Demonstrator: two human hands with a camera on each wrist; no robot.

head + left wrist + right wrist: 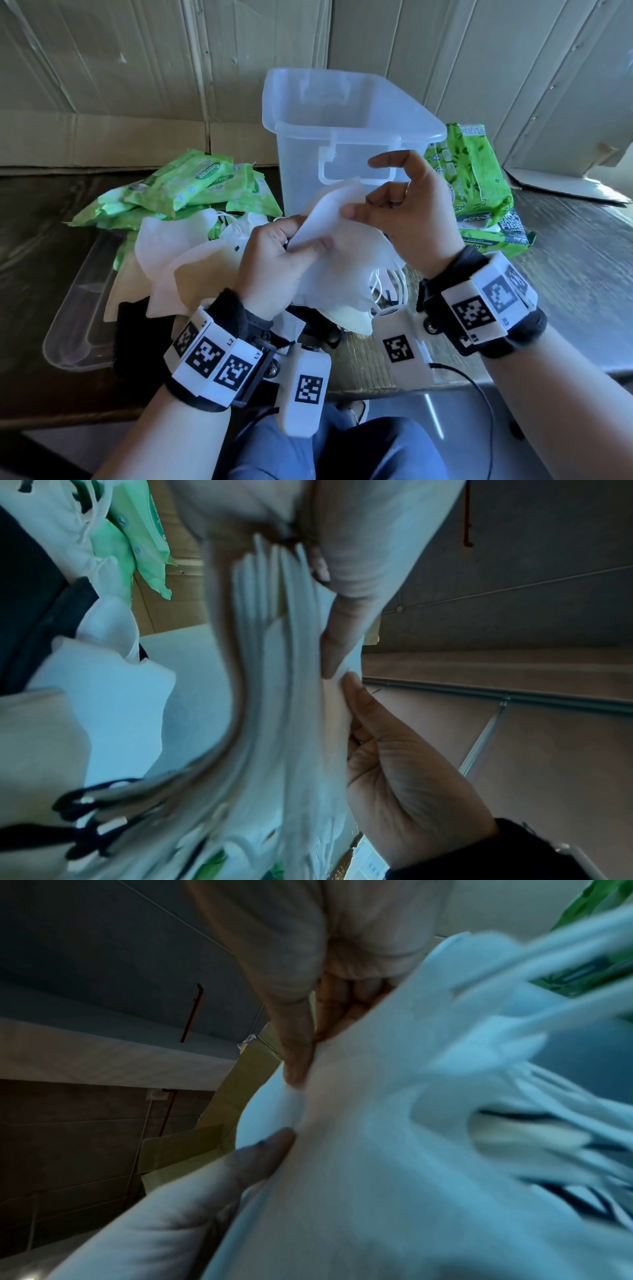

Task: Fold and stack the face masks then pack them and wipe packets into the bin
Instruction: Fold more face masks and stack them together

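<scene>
Two hands work one white mask [329, 219] held up in front of me, just before the bin [346, 137]. My left hand [277, 260] grips the mask's lower left edge, thumb on top and fingers curled beneath; my right hand [407, 212] pinches its right edge between thumb and a finger, the other fingers arched above. From the left wrist, my left thumb [346, 631] and right thumb [363, 696] almost meet on the fabric. One clear bin stands upright on the counter [575, 260], open at the top, with nothing I can make out inside it. Under my hands lies a loose heap of masks [178, 260], white and cream, with at least one black; I cannot count them, as they overlap. One clear lid [78, 325] lies flat at my left, partly under that heap. Behind the heap is a pile of light green wipe packets [191, 185], too jumbled to count. Right of the bin sit larger green packs [479, 178], at least two, stacked.
</scene>
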